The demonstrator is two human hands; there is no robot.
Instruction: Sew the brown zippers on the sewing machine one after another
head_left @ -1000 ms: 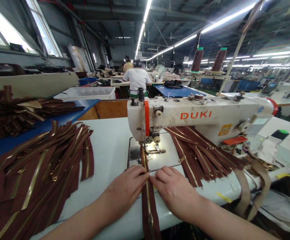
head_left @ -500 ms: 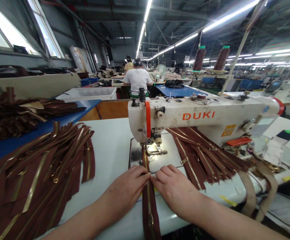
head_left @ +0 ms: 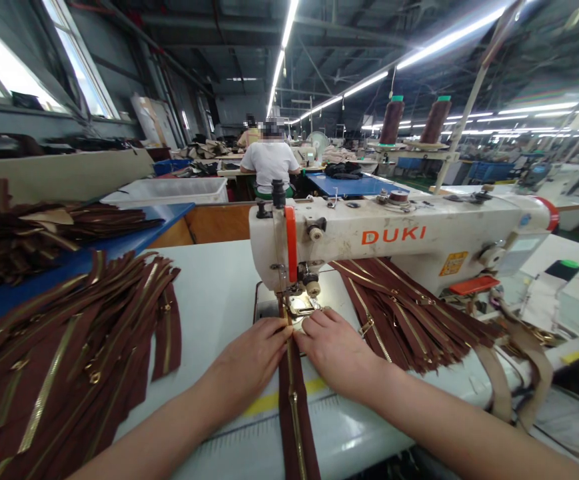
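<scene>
The pale surface [head_left: 214, 280] spreads beneath and around both hands, with a ruler-like scale and a yellow band printed near its front edge, just on the near side of the hands. Next in size is the white sewing machine [head_left: 339, 230], lettered DUKI in orange; its head stands just beyond the hands and its arm runs off to their right. A large heap of brown zippers [head_left: 84, 360] with gold teeth lies to the left of the hands, apart from them. A smaller fan of brown zippers [head_left: 404, 313] lies to their right, partly under the machine's arm.

The left hand [head_left: 252, 357] and the right hand [head_left: 336, 350] come together close in front of the needle area, almost touching. Both are nearly closed, thumbs and fingers drawn in on the edges of one brown zipper strip [head_left: 305, 430], left hand on its left side, right hand on its right. That strip runs from under the machine's head, between the hands, and on toward the wearer over the surface.

Two brown thread cones [head_left: 392, 123] with green tops stand well beyond the right hand. Smallest, a gold slider [head_left: 293, 398] sits on the strip, just nearer than the fingertips.
</scene>
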